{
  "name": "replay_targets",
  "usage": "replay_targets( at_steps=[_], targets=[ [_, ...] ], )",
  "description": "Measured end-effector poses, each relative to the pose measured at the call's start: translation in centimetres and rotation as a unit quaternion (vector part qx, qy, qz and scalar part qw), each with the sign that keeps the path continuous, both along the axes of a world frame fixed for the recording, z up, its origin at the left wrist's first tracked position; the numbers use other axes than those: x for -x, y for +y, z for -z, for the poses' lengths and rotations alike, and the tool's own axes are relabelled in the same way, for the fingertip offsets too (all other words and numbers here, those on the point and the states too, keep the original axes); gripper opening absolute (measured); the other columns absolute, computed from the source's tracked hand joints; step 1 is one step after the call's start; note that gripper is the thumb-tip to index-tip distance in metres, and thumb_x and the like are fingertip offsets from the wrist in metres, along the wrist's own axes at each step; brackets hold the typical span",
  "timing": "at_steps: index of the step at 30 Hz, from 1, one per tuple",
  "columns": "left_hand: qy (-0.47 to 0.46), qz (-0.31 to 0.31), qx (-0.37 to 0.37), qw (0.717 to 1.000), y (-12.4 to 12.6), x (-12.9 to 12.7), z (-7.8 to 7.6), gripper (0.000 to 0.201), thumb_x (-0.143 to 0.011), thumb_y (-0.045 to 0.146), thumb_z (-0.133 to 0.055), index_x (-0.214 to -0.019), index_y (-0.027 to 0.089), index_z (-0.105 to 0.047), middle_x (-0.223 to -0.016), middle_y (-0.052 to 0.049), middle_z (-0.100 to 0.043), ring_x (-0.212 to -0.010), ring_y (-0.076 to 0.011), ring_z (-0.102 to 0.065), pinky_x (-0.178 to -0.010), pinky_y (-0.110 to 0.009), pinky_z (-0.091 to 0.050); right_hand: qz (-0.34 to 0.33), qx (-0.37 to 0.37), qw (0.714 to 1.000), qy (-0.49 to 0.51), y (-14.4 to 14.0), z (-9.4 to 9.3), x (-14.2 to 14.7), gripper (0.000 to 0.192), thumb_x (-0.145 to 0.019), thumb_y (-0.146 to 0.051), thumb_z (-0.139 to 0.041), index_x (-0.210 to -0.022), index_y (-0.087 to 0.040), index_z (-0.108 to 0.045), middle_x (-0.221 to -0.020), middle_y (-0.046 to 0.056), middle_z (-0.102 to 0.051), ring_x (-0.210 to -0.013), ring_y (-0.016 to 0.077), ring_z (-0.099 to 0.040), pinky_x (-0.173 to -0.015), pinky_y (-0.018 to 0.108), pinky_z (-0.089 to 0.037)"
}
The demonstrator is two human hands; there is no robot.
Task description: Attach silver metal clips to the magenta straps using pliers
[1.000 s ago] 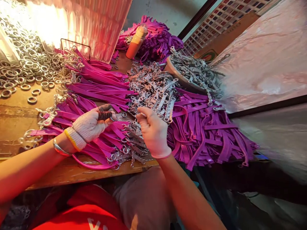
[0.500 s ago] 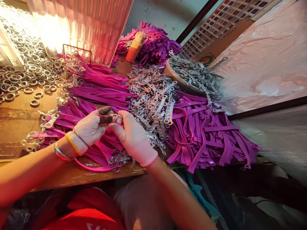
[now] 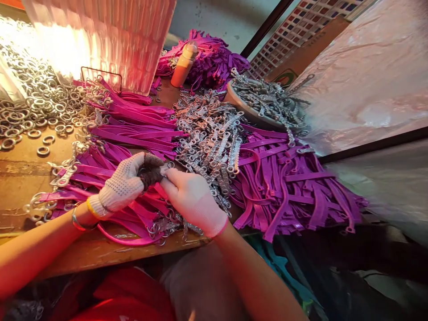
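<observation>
Near the tabletop's (image 3: pixel 96 253) front edge, your left hand (image 3: pixel 129 182) and right hand (image 3: pixel 192 198) pinch closed, apparently on a small metal piece (image 3: pixel 163 170); keep fingertips firm.

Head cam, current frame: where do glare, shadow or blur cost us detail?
Head view: glare burns out the left of the ribbed panel and bleaches rings beside it; head view: deep shadow below the table edge; head view: dark glove fingertips on the left hand obscure detail where both hands meet.
</observation>
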State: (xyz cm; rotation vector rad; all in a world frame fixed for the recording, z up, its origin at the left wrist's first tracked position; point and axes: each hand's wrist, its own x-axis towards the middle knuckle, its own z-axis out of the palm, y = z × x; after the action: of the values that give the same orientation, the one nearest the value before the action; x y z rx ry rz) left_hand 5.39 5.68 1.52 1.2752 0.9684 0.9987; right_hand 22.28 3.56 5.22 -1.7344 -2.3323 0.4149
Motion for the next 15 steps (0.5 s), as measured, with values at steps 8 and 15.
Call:
replay_targets(
  at_steps=[8,15],
  targets=[
    [-0.025,0.101,0.109,0.989,0.3,-0.9,-1.5,0.022,-0.074,0.022,-0.072,-0.095,0.017,-0.069,-0.076,-0.001,-0.065,-0.055,-0.0082,-0.051,-0.048,-0.017,-0.041,-0.042,-0.023,0.999,0.018,-1.1,0.5,-1.5,0.036,-0.099,-0.031,-0.047,-0.068,-0.02,-0.061,-0.061,-0.002,-0.06,-0.057,0.0112,-0.048,-0.057,0.026,-0.025],
    [-0.025,0.103,0.144,0.984,4.2,-2.4,-1.3,0.014,-0.071,0.015,-0.063,-0.084,0.017,-0.068,-0.066,0.0,-0.056,-0.047,-0.0069,-0.04,-0.04,-0.017,-0.028,0.067,-0.076,0.986,0.129,-0.8,2.2,-1.6,0.034,-0.101,-0.044,-0.045,-0.083,-0.02,-0.062,-0.069,0.0,-0.065,-0.062,0.0135,-0.054,-0.06,0.025,-0.032]
  ],
)
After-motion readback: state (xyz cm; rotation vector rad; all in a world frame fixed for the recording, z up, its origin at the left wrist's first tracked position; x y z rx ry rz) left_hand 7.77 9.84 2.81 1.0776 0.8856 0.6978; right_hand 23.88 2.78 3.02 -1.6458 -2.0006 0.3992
